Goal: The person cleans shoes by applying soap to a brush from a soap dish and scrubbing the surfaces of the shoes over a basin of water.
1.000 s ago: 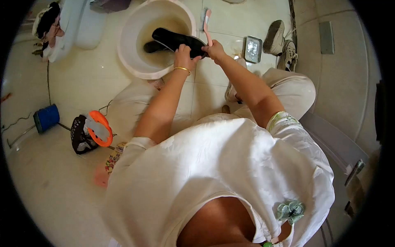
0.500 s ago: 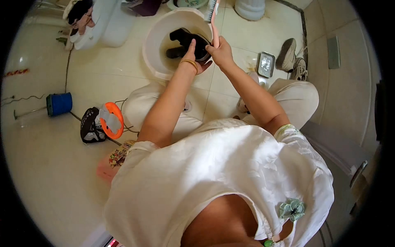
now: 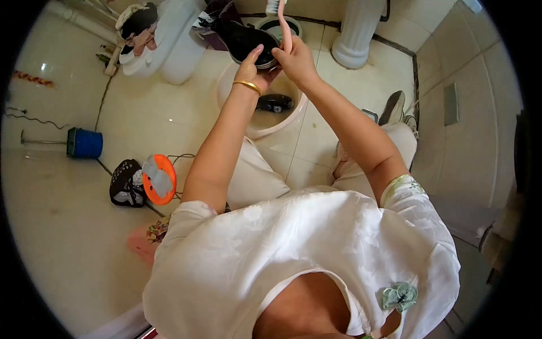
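A black shoe (image 3: 240, 38) is held up over the far side of the pale pink basin (image 3: 226, 85). My left hand (image 3: 252, 72) wraps around its near end, thumb on top. My right hand (image 3: 297, 63) is closed around the pink handle of a brush (image 3: 286, 35), its thumb also against the shoe's edge. The brush's bristles point up and to the left, off the shoe. A second black shoe (image 3: 275, 103) lies in the shallow, cloudy water of the basin.
A white toilet (image 3: 183, 48) with clothes (image 3: 141, 34) is at the back left. A white pedestal (image 3: 354, 37) stands at the back right. Worn shoes (image 3: 393, 107) and a partly hidden soap dish (image 3: 370, 115) lie right. An orange-rimmed item (image 3: 160, 179) and blue bucket (image 3: 84, 143) are left.
Both hands have raised the shoe and moved it away from me, above the basin's far side. The other shoe in the water now shows more plainly. My right hand keeps the brush.
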Available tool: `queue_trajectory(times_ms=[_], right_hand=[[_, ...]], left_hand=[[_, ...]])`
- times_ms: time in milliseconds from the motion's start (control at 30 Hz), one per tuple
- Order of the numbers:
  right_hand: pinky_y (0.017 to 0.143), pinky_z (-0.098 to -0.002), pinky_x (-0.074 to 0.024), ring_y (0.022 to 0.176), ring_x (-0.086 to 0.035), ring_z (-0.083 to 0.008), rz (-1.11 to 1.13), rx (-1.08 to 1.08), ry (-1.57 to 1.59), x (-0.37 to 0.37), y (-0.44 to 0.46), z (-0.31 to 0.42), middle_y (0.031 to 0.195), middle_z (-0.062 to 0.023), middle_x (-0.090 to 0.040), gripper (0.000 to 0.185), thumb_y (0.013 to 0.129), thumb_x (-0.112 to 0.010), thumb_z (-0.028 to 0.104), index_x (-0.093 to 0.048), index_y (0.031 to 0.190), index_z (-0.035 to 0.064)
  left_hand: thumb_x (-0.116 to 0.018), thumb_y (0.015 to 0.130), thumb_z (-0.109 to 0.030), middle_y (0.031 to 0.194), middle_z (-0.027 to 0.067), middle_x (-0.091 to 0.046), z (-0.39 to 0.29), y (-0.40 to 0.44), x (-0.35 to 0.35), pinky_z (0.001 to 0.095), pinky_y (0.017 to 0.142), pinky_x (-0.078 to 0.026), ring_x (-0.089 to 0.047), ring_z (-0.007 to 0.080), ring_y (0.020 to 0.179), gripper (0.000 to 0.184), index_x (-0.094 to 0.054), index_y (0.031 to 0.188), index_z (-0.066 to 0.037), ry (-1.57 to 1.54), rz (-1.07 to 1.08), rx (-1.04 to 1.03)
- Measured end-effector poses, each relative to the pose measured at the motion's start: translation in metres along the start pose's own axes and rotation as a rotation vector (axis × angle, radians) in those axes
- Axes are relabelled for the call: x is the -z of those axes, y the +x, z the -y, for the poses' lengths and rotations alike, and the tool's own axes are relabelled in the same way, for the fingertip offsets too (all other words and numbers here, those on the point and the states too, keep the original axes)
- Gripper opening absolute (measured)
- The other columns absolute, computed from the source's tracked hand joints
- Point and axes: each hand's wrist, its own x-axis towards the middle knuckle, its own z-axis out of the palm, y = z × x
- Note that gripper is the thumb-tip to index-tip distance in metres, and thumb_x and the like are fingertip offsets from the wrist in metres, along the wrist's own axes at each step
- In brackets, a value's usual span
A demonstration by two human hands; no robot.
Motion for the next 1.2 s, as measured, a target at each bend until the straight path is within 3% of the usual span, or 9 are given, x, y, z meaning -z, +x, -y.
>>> queue_trajectory(times_ms=[167,300,400,667,767,800,867,1033,1200], right_hand=[[0.057,-0.0282,-0.0469,0.066,-0.058,-0.0176,0.117,-0.326,0.093,0.003,-0.017,0.044,0.076,-0.0085,-0.059,0.030,0.079,-0.065,0.022,-0.049,0.090,-0.0011],[0.056,-0.0214,-0.0462,0.071,-0.059,-0.0120,0.082,0.026,-0.195,0.032,-0.045,0.016,0.082,-0.0093,-0.060,0.037,0.086,-0.057,0.017,-0.048,0.117,-0.0019],[0.069,-0.0251,-0.0477,0.082,-0.059,-0.0135,0.297,-0.246,-0.400,0.045,-0.078,0.055,0.092,-0.0149,-0.062,0.038,0.088,-0.051,0.010,-0.046,0.125,0.0013],[0.075,-0.0379,-0.0469,0.089,-0.057,-0.0408,0.281,-0.058,-0.570,0.015,-0.084,0.038,0.096,-0.0261,-0.058,0.035,0.087,-0.050,0.013,-0.049,0.121,0.0034],[0.078,-0.0292,-0.0450,0.086,-0.060,-0.0186,0.226,0.064,-0.555,0.008,-0.048,0.010,0.102,-0.0223,-0.061,0.034,0.090,-0.047,0.015,-0.049,0.121,-0.0005],[0.066,-0.0278,-0.0463,0.071,-0.058,-0.0154,0.227,0.158,-0.558,0.008,-0.057,0.003,0.086,-0.0151,-0.064,0.035,0.091,-0.048,0.017,-0.048,0.123,0.0012],[0.073,-0.0326,-0.0467,0.083,-0.061,-0.0257,0.115,-0.062,-0.480,0.030,-0.084,-0.015,0.093,-0.0197,-0.063,0.035,0.090,-0.048,0.017,-0.048,0.123,0.0028],[0.080,-0.0281,-0.0452,0.093,-0.058,-0.0163,0.293,-0.351,-0.428,0.055,-0.103,0.048,0.101,-0.0183,-0.061,0.039,0.090,-0.050,0.018,-0.045,0.126,0.0035],[0.077,-0.0414,-0.0455,0.092,-0.055,-0.0423,0.317,0.058,-0.507,0.042,-0.117,0.031,0.098,-0.0282,-0.057,0.038,0.086,-0.050,0.012,-0.047,0.124,0.0052]], left_hand=[[-0.051,0.085,-0.010,0.114,0.0199,-0.052,-0.015,0.018,0.025,0.0553,0.091,-0.042,-0.051,0.0368,0.104,0.031,-0.045,0.114,0.000,-0.123,0.087,-0.087],[-0.050,0.083,-0.003,0.114,0.0204,-0.051,-0.025,0.035,0.063,0.0562,0.090,-0.043,-0.052,0.0371,0.104,0.032,-0.044,0.114,0.002,-0.200,0.049,-0.226],[-0.050,0.083,-0.001,0.115,0.0195,-0.051,-0.034,0.044,0.077,0.0549,0.089,-0.045,-0.053,0.0363,0.103,0.032,-0.045,0.114,0.002,-0.157,0.046,-0.344],[-0.055,0.081,0.000,0.107,0.0127,-0.057,-0.028,0.051,0.081,0.0491,0.082,-0.049,-0.056,0.0296,0.098,0.030,-0.051,0.109,-0.006,-0.247,-0.093,-0.300],[-0.057,0.080,0.001,0.108,0.0122,-0.058,-0.021,0.039,0.072,0.0463,0.084,-0.049,-0.056,0.0283,0.099,0.030,-0.053,0.109,-0.007,-0.199,-0.023,-0.352],[-0.057,0.080,0.001,0.108,0.0121,-0.058,-0.022,0.036,0.068,0.0458,0.084,-0.049,-0.056,0.0283,0.099,0.029,-0.053,0.108,-0.006,-0.181,-0.018,-0.392],[-0.057,0.080,0.001,0.109,0.0126,-0.057,-0.025,0.041,0.071,0.0441,0.083,-0.049,-0.057,0.0283,0.099,0.028,-0.054,0.107,-0.005,-0.185,-0.056,-0.442],[-0.059,0.079,0.000,0.105,0.0116,-0.058,-0.029,0.049,0.087,0.0431,0.080,-0.050,-0.057,0.0280,0.094,0.031,-0.051,0.109,-0.006,-0.149,-0.043,-0.356],[-0.059,0.077,0.004,0.105,0.0090,-0.057,-0.021,0.039,0.079,0.0459,0.073,-0.052,-0.058,0.0295,0.090,0.037,-0.050,0.110,-0.009,-0.149,-0.093,-0.350]])
